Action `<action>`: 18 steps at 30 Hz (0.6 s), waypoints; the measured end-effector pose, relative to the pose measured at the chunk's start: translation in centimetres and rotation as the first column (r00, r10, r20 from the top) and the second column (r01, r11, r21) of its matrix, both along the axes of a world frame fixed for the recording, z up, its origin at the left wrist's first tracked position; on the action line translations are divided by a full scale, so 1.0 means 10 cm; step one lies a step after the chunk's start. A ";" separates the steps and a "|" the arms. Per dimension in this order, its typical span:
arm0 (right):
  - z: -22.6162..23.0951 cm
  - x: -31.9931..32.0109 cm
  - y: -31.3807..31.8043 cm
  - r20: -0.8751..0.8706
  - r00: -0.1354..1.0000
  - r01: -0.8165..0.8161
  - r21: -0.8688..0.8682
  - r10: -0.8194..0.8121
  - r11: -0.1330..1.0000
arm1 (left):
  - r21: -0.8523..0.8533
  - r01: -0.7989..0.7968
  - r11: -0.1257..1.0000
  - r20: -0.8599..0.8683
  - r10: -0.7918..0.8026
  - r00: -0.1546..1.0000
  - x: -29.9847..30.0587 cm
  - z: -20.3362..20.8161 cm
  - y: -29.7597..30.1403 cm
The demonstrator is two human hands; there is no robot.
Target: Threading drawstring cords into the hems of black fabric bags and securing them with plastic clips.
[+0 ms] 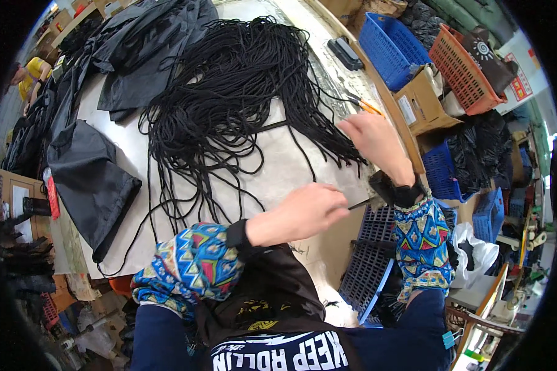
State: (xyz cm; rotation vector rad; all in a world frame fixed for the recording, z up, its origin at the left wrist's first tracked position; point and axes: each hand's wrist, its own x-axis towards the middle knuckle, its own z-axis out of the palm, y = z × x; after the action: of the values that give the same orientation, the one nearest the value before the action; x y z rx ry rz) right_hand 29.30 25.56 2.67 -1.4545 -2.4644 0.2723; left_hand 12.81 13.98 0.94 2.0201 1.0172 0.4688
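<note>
A large tangled bundle of black cords (229,93) spreads over the pale table (272,167), its loose loops hanging toward me. My left hand (300,213) hovers near the table's front edge, fingers curled together and pointing right. Close to the cord ends at the table's right side is my right hand (377,142), also closed, with thumb and fingertips toward the left. Whatever either hand may hold is hidden or too thin to make out. A black drawstring bag (93,179) lies at the left, a cord trailing from its lower corner.
More black fabric (148,55) is heaped at the far left. An orange-handled tool (371,108) and a black oblong object (345,54) lie along the right edge. Beyond stand a blue basket (393,49), a red basket (467,71) and a cardboard box (424,102). A person (34,80) is at the upper left.
</note>
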 end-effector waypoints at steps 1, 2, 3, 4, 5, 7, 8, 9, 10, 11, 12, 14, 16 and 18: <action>-0.05 -0.05 -0.02 -0.070 0.986 -0.152 0.030 0.153 0.988 | 0.166 -0.009 0.986 -0.124 0.030 0.992 -0.08 -0.01 -0.05; -0.10 -0.17 -0.05 -0.131 0.945 -0.273 0.180 0.298 0.945 | 0.358 -0.129 0.925 -0.187 0.206 0.960 -0.20 0.00 -0.06; -0.11 -0.31 -0.05 -0.053 0.902 -0.399 0.275 0.428 0.875 | 0.544 -0.246 0.802 -0.184 0.400 0.898 -0.33 -0.08 -0.01; -0.17 -0.41 -0.04 0.054 0.881 -0.465 0.281 0.469 0.840 | 0.623 -0.290 0.726 -0.215 0.515 0.830 -0.46 -0.08 0.03; -0.25 -0.47 -0.02 0.162 0.849 -0.528 0.278 0.503 0.802 | 0.723 -0.293 0.626 -0.222 0.612 0.759 -0.58 -0.10 0.06; -0.27 -0.44 0.04 0.244 0.830 -0.554 0.274 0.501 0.786 | 0.774 -0.208 0.598 -0.355 0.683 0.638 -0.91 -0.13 0.02; -0.20 -0.41 0.08 0.346 0.854 -0.478 0.227 0.388 0.849 | 0.720 -0.206 0.663 -0.458 0.676 0.577 -1.08 -0.12 -0.01; -0.15 -0.39 0.11 0.449 0.850 -0.391 0.183 0.277 0.902 | 0.652 -0.215 0.727 -0.559 0.652 0.512 -1.22 -0.13 -0.05; -0.10 -0.36 0.13 0.386 0.882 -0.359 0.175 0.272 0.917 | 0.628 -0.254 0.736 -0.541 0.647 0.538 -1.30 -0.10 -0.04; -0.12 -0.40 0.18 0.387 0.881 -0.359 0.172 0.272 0.917 | 0.601 -0.292 0.744 -0.521 0.642 0.563 -1.34 -0.07 0.00; -0.15 -0.53 0.22 0.290 0.882 -0.437 0.201 0.373 0.877 | 0.629 -0.344 0.697 -0.398 0.669 0.628 -1.35 -0.03 -0.01; -0.16 -0.75 0.19 0.107 0.856 -0.515 0.254 0.505 0.819 | 0.664 -0.327 0.672 -0.269 0.623 0.734 -1.25 -0.09 0.19; -0.32 -0.99 0.18 0.022 0.808 -0.572 0.266 0.589 0.776 | 0.631 -0.316 0.709 -0.173 0.525 0.833 -1.18 -0.19 0.29; -0.26 -0.95 0.16 0.070 0.826 -0.564 0.052 0.560 0.824 | 0.547 -0.270 0.793 -0.254 0.464 0.849 -1.26 -0.07 0.33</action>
State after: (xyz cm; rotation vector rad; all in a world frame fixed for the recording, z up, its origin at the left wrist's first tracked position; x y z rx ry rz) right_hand 19.78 27.18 0.02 -0.6717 -2.8622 0.2542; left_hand 0.17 17.28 0.23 2.4261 1.7029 0.6108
